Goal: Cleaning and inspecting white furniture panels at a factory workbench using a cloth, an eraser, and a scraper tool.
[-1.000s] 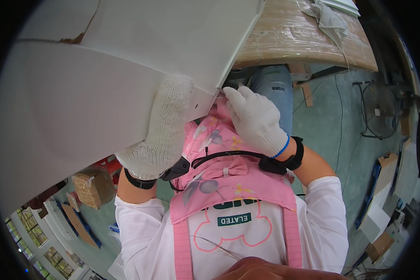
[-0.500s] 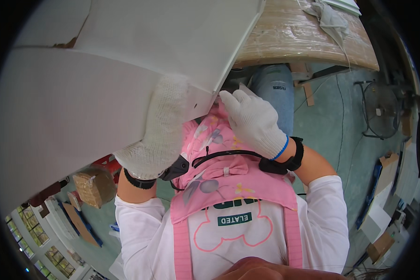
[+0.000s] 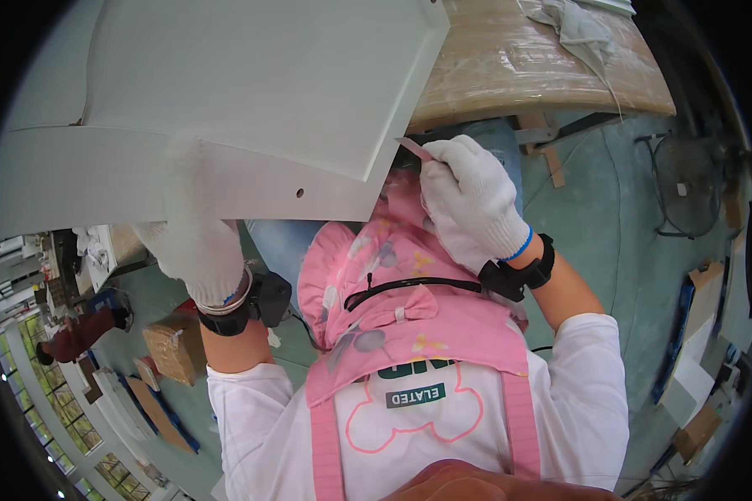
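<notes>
A large white panel (image 3: 251,92) with a raised rim and a small hole in its near side strip fills the upper left. My left hand (image 3: 194,230), in a white knitted glove, is closed over the panel's near edge; its fingers blur against the white surface. At the panel's right corner is my right hand (image 3: 474,196), gloved likewise with a blue cuff. Its fingers are closed around a thin, flat, blade-like strip (image 3: 412,149), whose tip points up and left beside the panel's edge. The strip's other end is hidden in the glove.
A film-wrapped brown table (image 3: 543,75) with a grey cloth (image 3: 578,32) stands at the upper right. A fan (image 3: 685,185) is on the floor at right. A cardboard box (image 3: 175,349) sits at lower left, with a person (image 3: 83,332) farther off. Flat boards lie on both sides.
The panel has turned and shifted up and left, uncovering floor at left. My left hand has slid left with its edge. My right hand has moved slightly, and the strip's tip now shows plainly.
</notes>
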